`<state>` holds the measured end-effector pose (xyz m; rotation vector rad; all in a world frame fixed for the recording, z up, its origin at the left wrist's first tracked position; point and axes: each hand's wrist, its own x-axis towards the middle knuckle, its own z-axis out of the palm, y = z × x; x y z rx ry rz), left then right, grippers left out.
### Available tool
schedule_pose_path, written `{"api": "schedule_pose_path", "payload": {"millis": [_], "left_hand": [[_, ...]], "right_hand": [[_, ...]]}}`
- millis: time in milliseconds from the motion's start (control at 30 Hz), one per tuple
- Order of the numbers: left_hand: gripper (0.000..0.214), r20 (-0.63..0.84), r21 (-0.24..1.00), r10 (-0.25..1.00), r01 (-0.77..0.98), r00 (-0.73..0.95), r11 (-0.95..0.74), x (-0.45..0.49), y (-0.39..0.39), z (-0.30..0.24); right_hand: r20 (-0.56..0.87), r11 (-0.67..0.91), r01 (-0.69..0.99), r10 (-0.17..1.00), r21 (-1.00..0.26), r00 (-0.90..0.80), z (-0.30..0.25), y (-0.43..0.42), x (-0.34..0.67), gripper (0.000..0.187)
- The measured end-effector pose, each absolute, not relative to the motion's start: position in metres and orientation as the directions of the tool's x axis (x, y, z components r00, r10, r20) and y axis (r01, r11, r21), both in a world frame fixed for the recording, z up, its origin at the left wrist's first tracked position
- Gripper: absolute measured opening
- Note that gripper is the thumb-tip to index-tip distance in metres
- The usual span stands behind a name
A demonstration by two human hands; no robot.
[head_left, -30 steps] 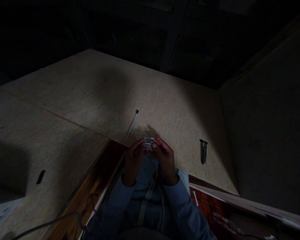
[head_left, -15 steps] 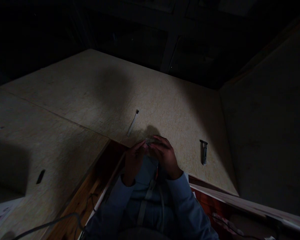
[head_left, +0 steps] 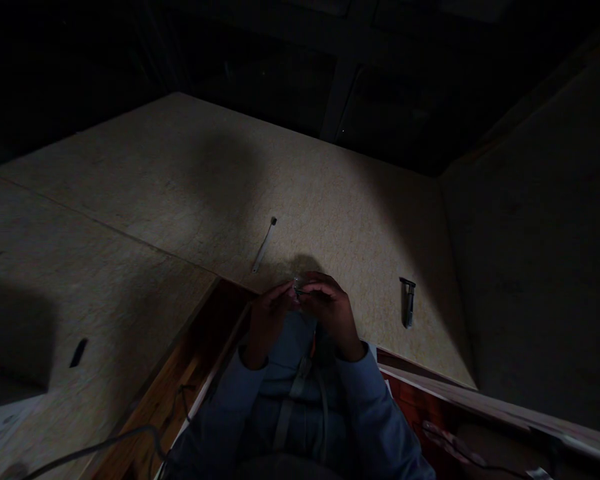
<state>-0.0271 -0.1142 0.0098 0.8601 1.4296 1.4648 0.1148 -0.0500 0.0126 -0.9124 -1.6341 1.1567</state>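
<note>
Pinching small shiny item, left hand and right hand, fingertips closed on it from both sides. Slip looks possible: loose pinch on perhaps slick surface could drop it off bench. Item sits between hands, touching fingertips, mostly hidden; toothbrush lies just beyond.

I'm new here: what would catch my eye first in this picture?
The left hand and right hand, holding a small clear object just below the picture's centre. Beyond them, a thin toothbrush lies on the pale table; off to the right lies a dark razor.
</note>
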Motion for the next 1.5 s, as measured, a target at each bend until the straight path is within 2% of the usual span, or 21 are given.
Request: {"api": "schedule_pose_path", "payload": {"millis": [100, 167, 400, 567, 900, 1067, 1233, 1500], "left_hand": [[0.051, -0.098, 0.989, 0.930, -0.141, -0.354, 0.050, -0.027, -0.114, 0.009], [0.051, -0.082, 0.992, 0.930, -0.122, -0.358, 0.041, -0.026, -0.114, 0.009], [0.050, -0.047, 0.998, 0.920, 0.018, -0.390, 0.058, -0.026, -0.115, 0.011], [0.059, -0.078, 0.996, 0.916, 0.006, -0.394, 0.087, -0.026, -0.114, 0.011], [0.060, -0.215, 0.962, 0.888, -0.245, -0.406, 0.121, -0.028, -0.111, 0.004], [0.058, -0.233, 0.956, 0.886, -0.260, -0.401, 0.134, -0.028, -0.111, 0.003], [0.060, -0.220, 0.967, 0.895, -0.204, -0.387, 0.149, -0.029, -0.112, 0.000], [0.063, -0.267, 0.939, 0.892, -0.307, -0.364, 0.155, -0.028, -0.112, 0.002]], "right_hand": [[0.113, 0.099, -0.057, 0.924, -0.993, -0.366, 0.009, -0.051, 0.115, 0.021], [0.106, 0.087, -0.066, 0.912, -0.994, -0.397, 0.007, -0.051, 0.116, 0.022], [0.300, 0.399, 0.198, 0.868, -0.895, -0.395, 0.009, -0.051, 0.120, 0.021], [0.385, 0.505, 0.227, 0.823, -0.833, -0.418, 0.014, -0.053, 0.118, 0.019], [0.501, 0.628, 0.357, 0.773, -0.692, -0.390, 0.007, -0.059, 0.108, 0.019], [0.551, 0.671, 0.417, 0.741, -0.613, -0.383, 0.007, -0.062, 0.106, 0.018], [0.609, 0.718, 0.447, 0.693, -0.534, -0.387, 0.006, -0.062, 0.105, 0.019], [0.658, 0.748, 0.463, 0.652, -0.476, -0.377, 0.010, -0.065, 0.105, 0.014]]}}
